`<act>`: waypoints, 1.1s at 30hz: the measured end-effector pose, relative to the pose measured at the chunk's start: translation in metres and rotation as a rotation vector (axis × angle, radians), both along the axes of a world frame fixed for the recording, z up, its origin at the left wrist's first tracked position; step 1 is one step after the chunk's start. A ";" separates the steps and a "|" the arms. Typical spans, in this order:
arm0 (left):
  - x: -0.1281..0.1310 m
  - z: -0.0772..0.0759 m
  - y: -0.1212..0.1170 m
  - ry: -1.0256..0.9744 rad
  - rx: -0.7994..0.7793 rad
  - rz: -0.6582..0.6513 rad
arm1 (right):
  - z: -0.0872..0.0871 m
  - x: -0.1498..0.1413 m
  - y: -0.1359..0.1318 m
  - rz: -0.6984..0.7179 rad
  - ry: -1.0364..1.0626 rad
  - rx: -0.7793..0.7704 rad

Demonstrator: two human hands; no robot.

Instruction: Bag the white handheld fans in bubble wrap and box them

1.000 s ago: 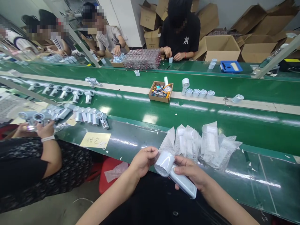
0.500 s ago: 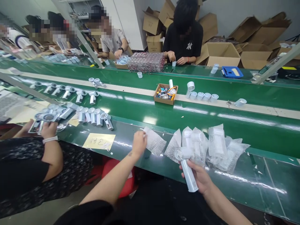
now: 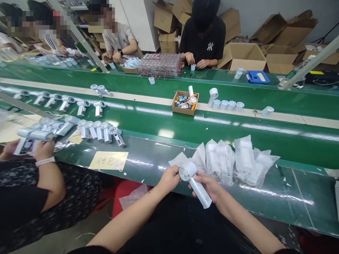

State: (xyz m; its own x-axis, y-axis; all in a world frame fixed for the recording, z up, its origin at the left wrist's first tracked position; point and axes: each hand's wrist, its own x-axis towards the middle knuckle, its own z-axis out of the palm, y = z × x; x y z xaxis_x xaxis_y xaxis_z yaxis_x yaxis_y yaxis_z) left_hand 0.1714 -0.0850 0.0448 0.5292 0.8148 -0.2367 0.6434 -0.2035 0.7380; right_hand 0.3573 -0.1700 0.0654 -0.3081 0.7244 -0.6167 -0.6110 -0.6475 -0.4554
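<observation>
My right hand [image 3: 209,185] is wrapped around the handle of a pale blue handheld fan [image 3: 200,192], its round grilled head tilted up to the left. Close beside that head, my left hand [image 3: 170,179] is closed, fingertips pinching the edge of a bubble-wrap bag [image 3: 179,158]. Part of this bag is hidden behind the fan head. Another flat bubble-wrap bag [image 3: 200,157] lies just beyond. To the right of it, several wrapped fans [image 3: 221,160] rest on the green bench.
A yellow paper note [image 3: 108,160] lies on the bench to the left. Further left, a co-worker's hands [image 3: 43,150] hold fans near a row of others [image 3: 96,130]. A small box of tools [image 3: 184,103] and fan heads [image 3: 228,105] sit along the middle strip. A red stool [image 3: 124,197] stands below.
My left hand left the fan, took a bubble-wrap bag at the left, and brought it back right, beside the fan head. My right hand kept the fan, turning it and moving it slightly left.
</observation>
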 end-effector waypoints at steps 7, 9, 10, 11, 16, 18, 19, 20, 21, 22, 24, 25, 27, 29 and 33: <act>-0.001 0.031 -0.028 -0.312 0.278 0.141 | 0.014 -0.001 -0.011 0.001 -0.129 -0.059; 0.002 0.029 -0.038 -0.289 0.367 0.089 | 0.017 -0.003 -0.018 -0.059 -0.133 -0.075; 0.003 0.028 -0.042 -0.268 0.388 0.066 | 0.019 -0.004 -0.021 -0.099 -0.151 -0.079; 0.004 0.027 -0.046 -0.247 0.401 0.035 | 0.020 -0.004 -0.023 -0.137 -0.181 -0.079; 0.023 0.035 -0.050 -0.234 0.483 -0.007 | 0.030 0.004 -0.026 -0.172 -0.255 -0.027; 0.032 0.041 -0.050 -0.276 0.616 -0.089 | 0.034 0.012 -0.028 -0.149 -0.218 -0.047; 0.035 0.043 -0.051 -0.293 0.685 -0.181 | 0.035 0.015 -0.030 -0.124 -0.208 -0.057; 0.036 0.045 -0.053 -0.301 0.735 -0.292 | 0.037 0.019 -0.032 -0.095 -0.208 -0.059; 0.036 0.046 -0.056 -0.297 0.755 -0.405 | 0.037 0.021 -0.034 -0.072 -0.219 -0.057; 0.036 0.046 -0.060 -0.282 0.745 -0.493 | 0.037 0.022 -0.036 -0.069 -0.244 -0.057; 0.034 0.043 -0.069 -0.228 0.662 -0.489 | 0.032 0.023 -0.040 -0.132 -0.309 -0.110; 0.035 0.040 -0.073 -0.198 0.612 -0.415 | 0.027 0.022 -0.042 -0.177 -0.333 -0.157; 0.038 0.034 -0.081 -0.161 0.524 -0.261 | 0.016 0.021 -0.043 -0.216 -0.349 -0.237; 0.043 0.030 -0.087 -0.166 0.429 -0.178 | 0.008 0.022 -0.044 -0.169 -0.357 -0.253; 0.039 0.042 -0.088 -0.195 0.087 0.180 | 0.021 0.043 -0.051 0.084 -0.691 0.049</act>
State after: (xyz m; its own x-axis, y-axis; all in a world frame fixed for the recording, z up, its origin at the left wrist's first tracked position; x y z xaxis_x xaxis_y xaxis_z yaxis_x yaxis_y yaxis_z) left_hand 0.2106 -0.1729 0.0866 0.4030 0.9125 -0.0698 0.5226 -0.1669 0.8361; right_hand 0.3999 -0.2214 0.0864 0.0873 0.7470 -0.6591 -0.1191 -0.6490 -0.7514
